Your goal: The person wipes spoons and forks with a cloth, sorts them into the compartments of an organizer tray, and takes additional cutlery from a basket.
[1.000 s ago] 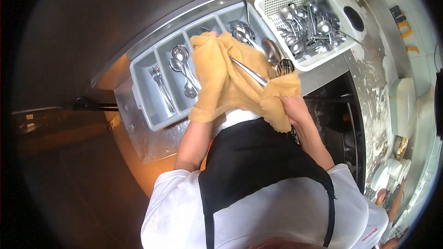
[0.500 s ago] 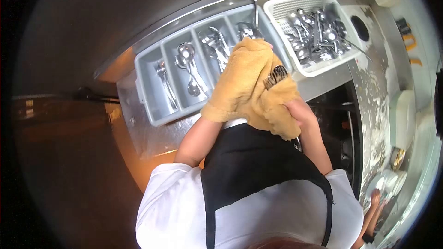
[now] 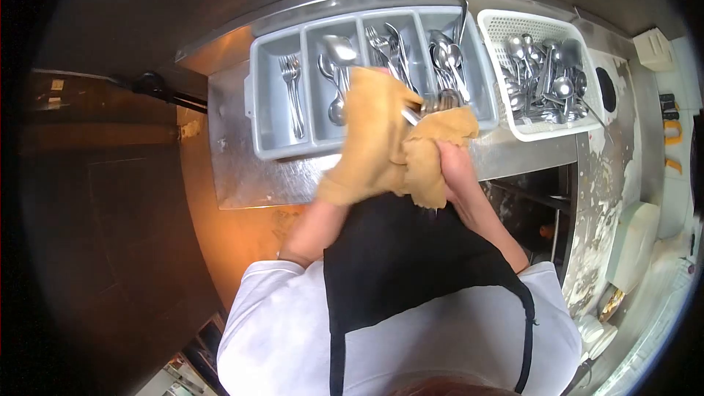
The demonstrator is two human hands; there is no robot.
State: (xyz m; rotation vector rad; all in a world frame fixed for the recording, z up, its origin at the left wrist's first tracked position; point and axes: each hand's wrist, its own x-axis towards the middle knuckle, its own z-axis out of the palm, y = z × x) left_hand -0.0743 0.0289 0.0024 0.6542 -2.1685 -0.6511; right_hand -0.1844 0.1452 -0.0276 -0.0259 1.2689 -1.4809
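The tan cloth (image 3: 374,128) covers nearly all of my left hand (image 3: 384,71); only a bit of a fingertip shows at its top edge, above the grey cutlery tray (image 3: 279,152). My right hand (image 3: 456,165) is closed on the cloth's right part, which wraps a bundle of forks (image 3: 442,101) with the tines sticking out. A metal handle (image 3: 411,115) shows between the folds. A large blurred spoon (image 3: 339,50) is over the second compartment, just beside the cloth; whether my left hand holds it is hidden.
Forks (image 3: 292,92) lie in the tray's leftmost compartment, with spoons and more forks in the others. Right of the tray, a white perforated basket (image 3: 522,129) holds mixed cutlery. A steel counter edge (image 3: 524,158) runs below it, and white dishes (image 3: 598,337) stand at lower right.
The view has shifted, so tray and basket appear further right. My left hand and the cloth have moved left across the tray, and the large spoon now shows over the second compartment.
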